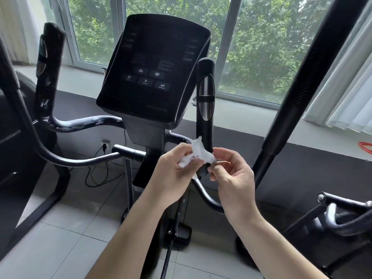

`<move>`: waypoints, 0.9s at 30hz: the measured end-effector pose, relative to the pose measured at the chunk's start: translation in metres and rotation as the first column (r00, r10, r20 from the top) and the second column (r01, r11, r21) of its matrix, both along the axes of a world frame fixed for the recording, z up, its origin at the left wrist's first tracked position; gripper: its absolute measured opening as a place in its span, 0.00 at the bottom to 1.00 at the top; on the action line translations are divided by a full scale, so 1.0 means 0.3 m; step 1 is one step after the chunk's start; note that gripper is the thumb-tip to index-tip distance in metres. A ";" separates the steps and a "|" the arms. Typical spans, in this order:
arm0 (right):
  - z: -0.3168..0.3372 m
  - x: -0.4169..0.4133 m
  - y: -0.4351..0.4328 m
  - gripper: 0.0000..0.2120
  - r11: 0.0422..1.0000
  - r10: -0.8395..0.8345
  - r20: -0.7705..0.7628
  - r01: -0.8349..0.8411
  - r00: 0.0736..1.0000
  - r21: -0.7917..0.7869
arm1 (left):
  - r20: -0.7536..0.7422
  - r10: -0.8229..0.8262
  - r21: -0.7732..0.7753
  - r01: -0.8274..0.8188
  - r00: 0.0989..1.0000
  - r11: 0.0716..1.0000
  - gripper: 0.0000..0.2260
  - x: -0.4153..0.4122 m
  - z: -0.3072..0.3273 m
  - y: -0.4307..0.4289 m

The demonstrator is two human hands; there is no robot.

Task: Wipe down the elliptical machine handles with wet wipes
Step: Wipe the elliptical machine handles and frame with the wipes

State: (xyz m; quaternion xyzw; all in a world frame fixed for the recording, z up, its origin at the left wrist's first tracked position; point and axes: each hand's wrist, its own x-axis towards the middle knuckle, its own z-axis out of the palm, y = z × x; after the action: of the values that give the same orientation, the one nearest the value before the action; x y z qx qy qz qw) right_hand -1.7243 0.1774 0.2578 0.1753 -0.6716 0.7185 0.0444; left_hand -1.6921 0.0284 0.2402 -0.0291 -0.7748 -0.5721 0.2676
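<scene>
Crumpled wet wipe [198, 155] pinched between both hands, left hand [175, 172] gripping one end, right hand [231, 174] fingers [216, 153] closed on the other. Held just before upright right handle [205, 93], directly above; right hand nearer.

wet wipe [198, 153] – white, at 6 o'clock of the console [153, 67] | console – black, pale grey button marks | handles [205, 101] – black, silver oval inset | floor tiles [66, 234] – light grey | cord [365, 147] at 3 o'clock – orange-red
</scene>
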 end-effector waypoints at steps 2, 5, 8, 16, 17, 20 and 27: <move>0.000 -0.001 0.005 0.18 1.000 0.022 -0.011 -0.022 1.000 0.008 | 0.071 0.028 -0.134 -0.019 0.997 0.991 0.01 0.003 -0.044 -0.023; -0.009 -0.002 0.009 0.18 0.999 0.025 -0.010 -0.025 1.000 0.022 | 0.174 0.044 -0.239 -0.001 0.984 0.971 0.05 -0.002 -0.130 -0.028; -0.026 0.003 0.031 0.17 0.999 0.004 0.000 -0.004 1.000 0.051 | 0.192 0.081 -0.205 -0.041 0.978 0.978 0.06 0.012 -0.176 0.001; -0.091 0.040 0.038 0.09 0.980 -0.054 -0.010 0.055 0.998 0.189 | 0.077 0.049 0.024 -0.051 0.996 0.998 0.10 0.071 -0.127 -0.020; -0.090 0.044 0.027 0.09 0.980 -0.072 -0.014 0.073 0.997 0.184 | 0.070 0.047 0.035 -0.050 0.996 0.998 0.11 0.064 -0.120 -0.021; -0.084 0.058 -0.003 0.08 0.980 -0.110 -0.021 0.112 0.994 0.167 | 0.094 0.030 0.078 -0.037 0.995 0.996 0.16 0.017 -0.115 -0.018; -0.094 0.075 -0.040 0.14 0.957 -0.213 -0.033 0.216 0.976 0.192 | -0.051 -0.018 0.213 0.028 0.999 0.977 0.10 -0.052 -0.156 -0.007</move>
State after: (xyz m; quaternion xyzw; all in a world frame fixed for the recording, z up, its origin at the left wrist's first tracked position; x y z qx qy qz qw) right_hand -1.7018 0.1654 0.2296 0.1092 -0.7535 0.6391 0.1086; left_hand -1.7077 0.0263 0.1933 -0.0230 -0.7017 -0.6542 0.2813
